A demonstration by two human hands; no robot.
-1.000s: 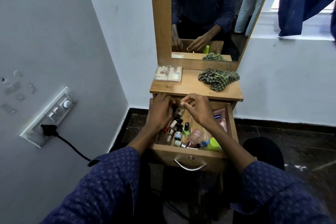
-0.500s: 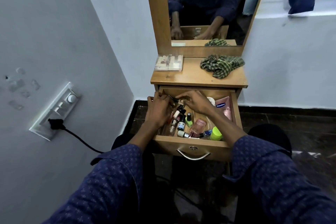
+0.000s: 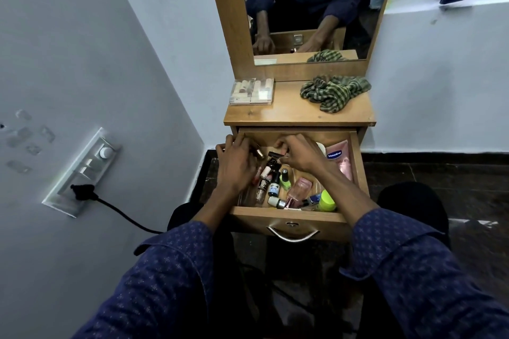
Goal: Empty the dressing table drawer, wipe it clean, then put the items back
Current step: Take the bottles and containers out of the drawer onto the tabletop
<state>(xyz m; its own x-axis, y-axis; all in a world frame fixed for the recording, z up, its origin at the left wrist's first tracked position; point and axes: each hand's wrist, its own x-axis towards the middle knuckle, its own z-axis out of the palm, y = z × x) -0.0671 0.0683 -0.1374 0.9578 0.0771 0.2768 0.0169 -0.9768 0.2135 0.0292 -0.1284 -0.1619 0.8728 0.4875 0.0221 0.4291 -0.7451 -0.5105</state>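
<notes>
The drawer [image 3: 289,216] stands pulled out under the dressing table top [image 3: 297,114], full of small bottles. Your left hand [image 3: 237,165] curls its fingers around a small dark tube [image 3: 257,153] at the drawer's back left. Your right hand [image 3: 300,155] pinches a dark item [image 3: 275,155]; what it is, you cannot tell. Just right of your right fingers lies a pink Vaseline tube [image 3: 340,159]. Beyond your fingers, a checked cloth [image 3: 334,91] rests on the top.

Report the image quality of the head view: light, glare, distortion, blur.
Head view: dim, bluish room light; wide-angle lens bows the wall and sleeves at the edges; soft glare on the tabletop; drawer contents fairly sharp, though the left hand and right hand shade the back.
</notes>
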